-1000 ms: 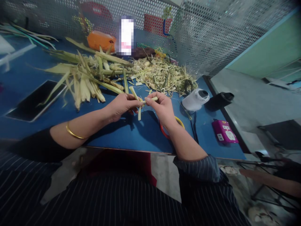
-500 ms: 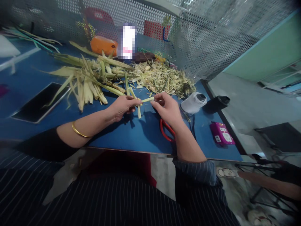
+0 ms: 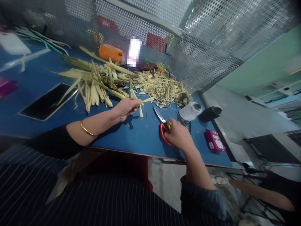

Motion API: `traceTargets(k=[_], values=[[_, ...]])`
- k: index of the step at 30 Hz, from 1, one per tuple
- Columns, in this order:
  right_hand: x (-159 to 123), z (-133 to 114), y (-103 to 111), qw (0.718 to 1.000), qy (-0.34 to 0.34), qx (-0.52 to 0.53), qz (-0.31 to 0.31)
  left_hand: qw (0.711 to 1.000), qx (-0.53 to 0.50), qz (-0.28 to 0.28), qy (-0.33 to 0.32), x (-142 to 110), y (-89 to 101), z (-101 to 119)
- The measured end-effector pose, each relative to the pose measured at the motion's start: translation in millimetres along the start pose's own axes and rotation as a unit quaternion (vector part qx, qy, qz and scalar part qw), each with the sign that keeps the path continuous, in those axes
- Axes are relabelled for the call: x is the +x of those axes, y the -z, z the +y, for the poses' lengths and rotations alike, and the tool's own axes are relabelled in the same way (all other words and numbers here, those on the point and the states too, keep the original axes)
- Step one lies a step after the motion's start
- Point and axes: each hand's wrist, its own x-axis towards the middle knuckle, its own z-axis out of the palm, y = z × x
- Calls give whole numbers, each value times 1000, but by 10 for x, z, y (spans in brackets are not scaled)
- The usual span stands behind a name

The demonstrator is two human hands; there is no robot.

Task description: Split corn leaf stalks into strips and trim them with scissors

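The pale strips (image 3: 141, 110) are pinched between the thumb and fingers of the left hand (image 3: 125, 109); one strip end is directed toward the right and another toward the near edge of the surface (image 3: 122, 135). The scissors (image 3: 160, 115) are grasped at the red and yellow handles by the right hand (image 3: 180, 133), with the fingers curled about them. The blades are pointed away from the wearer, toward the strips, and are set close together. Whether the scissors are lifted clear of the surface cannot be determined.

Beyond the left hand, long husks (image 3: 94, 91) are laid in a loose bundle, by which part of a black flat panel (image 3: 47, 102) is overlapped. To the right of the bundle, shredded husk (image 3: 162, 88) is heaped. Behind the bundle, an orange packet (image 3: 111, 53) is placed near the perforated screen (image 3: 150, 23).

Beyond the right hand, a white spool (image 3: 191, 111) is located just beside a black spool (image 3: 210, 114). A purple packet (image 3: 214, 141) is positioned nearer the wearer, close to the right edge of the surface.
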Motion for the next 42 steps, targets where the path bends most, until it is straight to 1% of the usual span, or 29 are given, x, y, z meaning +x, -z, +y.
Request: traceTargets(k=[2, 3, 4, 5, 6, 7, 8, 9, 10, 11, 13, 15, 17, 19, 22, 25, 28, 32, 35, 38, 42], values=[[38, 36, -13, 999, -6, 40, -3, 1000, 1, 6, -10, 22, 16, 1], [43, 62, -21, 997, -7, 78, -1, 1000, 2, 9, -15, 29, 21, 6], [40, 90, -31, 991, -10, 131, 1, 1000, 3, 13, -20, 31, 24, 12], [29, 116, -40, 980, -16, 201, 1, 1000, 3, 18, -24, 30, 24, 18], [13, 134, -48, 958, -22, 285, -3, 999, 3, 23, -28, 26, 21, 23], [-5, 143, -53, 927, -27, 374, -10, 999, 1, 26, -32, 20, 15, 27], [-21, 140, -54, 890, -30, 455, -17, 999, -1, 27, -35, 14, 7, 29], [-36, 123, -49, 854, -30, 518, -23, 999, -4, 28, -37, 8, -1, 29], [-45, 95, -40, 826, -28, 562, -28, 999, -6, 29, -39, 4, -9, 29], [-50, 58, -27, 807, -27, 588, -33, 999, -9, 32, -42, 1, -16, 28], [-48, -27, 5, 791, -24, 609, -50, 998, -15, 40, -49, 1, -23, 29], [-35, -106, 34, 784, -8, 615, -77, 997, -21, 48, -58, 4, -21, 32], [-17, -165, 53, 786, 11, 611, -94, 996, -23, 54, -61, 5, -18, 35], [4, -208, 59, 800, 19, 593, -86, 997, -21, 54, -58, 1, -18, 34], [43, -261, 48, 825, 22, 562, -60, 997, -19, 49, -51, -9, -26, 25], [66, -300, 32, 833, 30, 550, -48, 997, -23, 53, -50, -9, -30, 18], [47, -305, 33, 833, 24, 551, -52, 995, -38, 65, -60, 2, -22, 21], [-16, -275, 54, 823, 29, 563, -70, 993, -50, 74, -80, 10, -16, 20], [-39, -270, 60, 829, 42, 552, -80, 995, -35, 54, -76, -3, -29, 6], [-28, -297, 57, 836, 48, 542, -76, 997, -16, 35, -74, -16, -50, -14], [6, -357, 65, 829, 44, 554, -62, 997, -9, 24, -75, -16, -65, -35]])
